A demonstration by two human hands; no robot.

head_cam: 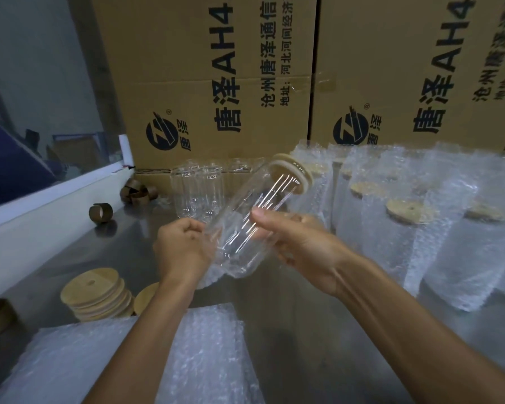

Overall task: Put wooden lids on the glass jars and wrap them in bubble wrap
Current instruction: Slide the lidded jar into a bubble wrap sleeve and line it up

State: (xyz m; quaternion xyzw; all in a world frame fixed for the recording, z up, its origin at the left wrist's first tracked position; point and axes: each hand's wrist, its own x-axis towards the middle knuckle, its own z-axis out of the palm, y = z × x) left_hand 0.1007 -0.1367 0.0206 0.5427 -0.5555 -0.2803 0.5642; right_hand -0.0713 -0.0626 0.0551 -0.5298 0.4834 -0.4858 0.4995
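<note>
A clear glass jar [245, 225] with a wooden lid [293, 173] is held tilted above the steel table, lid end pointing up and away. My right hand [298, 243] grips the jar's body, thumb on top. My left hand [181, 246] pinches a piece of bubble wrap [209, 275] that lies under the jar's bottom end. Several bare glass jars [199, 191] stand behind. A stack of wooden lids [95, 298] sits at the front left. Bubble wrap sheets [204, 354] lie at the front.
Several wrapped, lidded jars [403, 217] stand at the right. Large cardboard boxes [216, 83] wall the back of the steel table [303, 322]. Empty cardboard tape cores [101, 216] lie at the left beside a white ledge [41, 223].
</note>
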